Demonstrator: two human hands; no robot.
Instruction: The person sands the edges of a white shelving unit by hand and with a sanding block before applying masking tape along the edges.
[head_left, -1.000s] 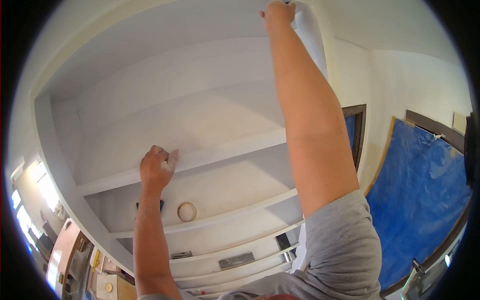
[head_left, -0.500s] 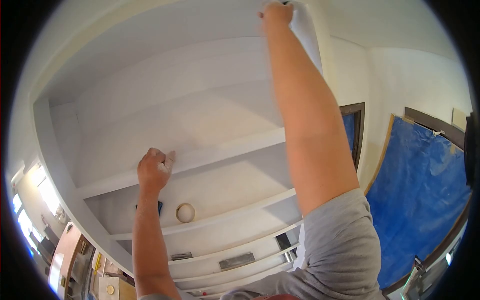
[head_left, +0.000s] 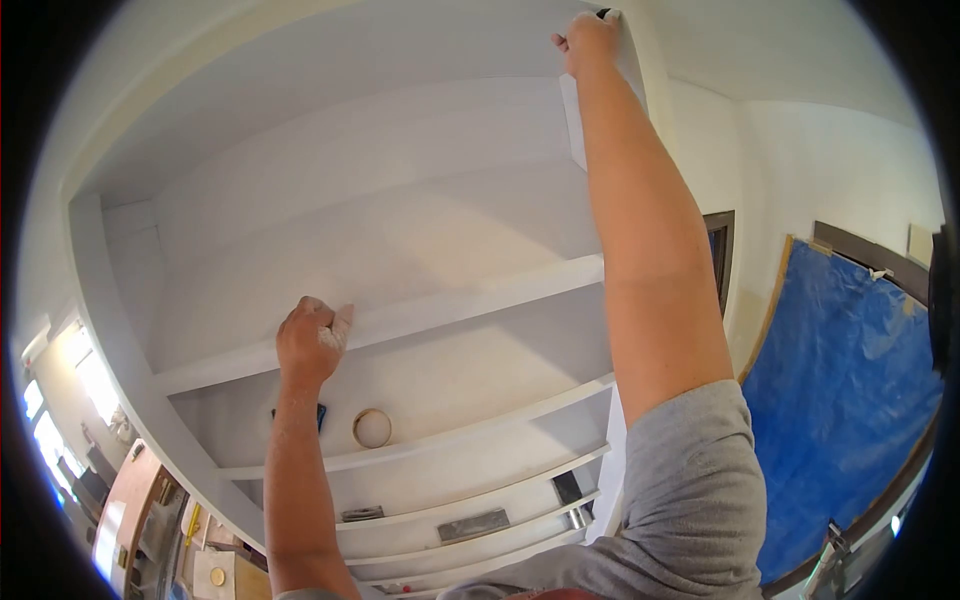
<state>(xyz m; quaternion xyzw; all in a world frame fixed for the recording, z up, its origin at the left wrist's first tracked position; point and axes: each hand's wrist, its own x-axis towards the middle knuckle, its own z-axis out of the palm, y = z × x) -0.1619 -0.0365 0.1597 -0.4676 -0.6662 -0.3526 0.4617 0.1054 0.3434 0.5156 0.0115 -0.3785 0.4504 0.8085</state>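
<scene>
My left hand (head_left: 312, 342), dusted with white powder, is at the front edge of a white shelf board (head_left: 480, 290), its fingers curled over it. High at the upper right, my right hand (head_left: 590, 42) reaches into the top corner of the white shelving unit (head_left: 85, 250). Its fingers are closed round a small black object (head_left: 603, 13), mostly hidden by the hand; I cannot tell its kind. The hand is close against the unit's right side.
A roll of tape (head_left: 372, 428) stands on a lower shelf, with a dark blue item (head_left: 320, 415) partly behind my left forearm. Grey blocks (head_left: 473, 525) and a metal cylinder (head_left: 578, 517) lie further down. Blue plastic sheeting (head_left: 840, 400) covers a doorway on the right.
My right hand has moved to the right and slightly down along the top corner, with the black object still in it. My left hand stays in place on the shelf.
</scene>
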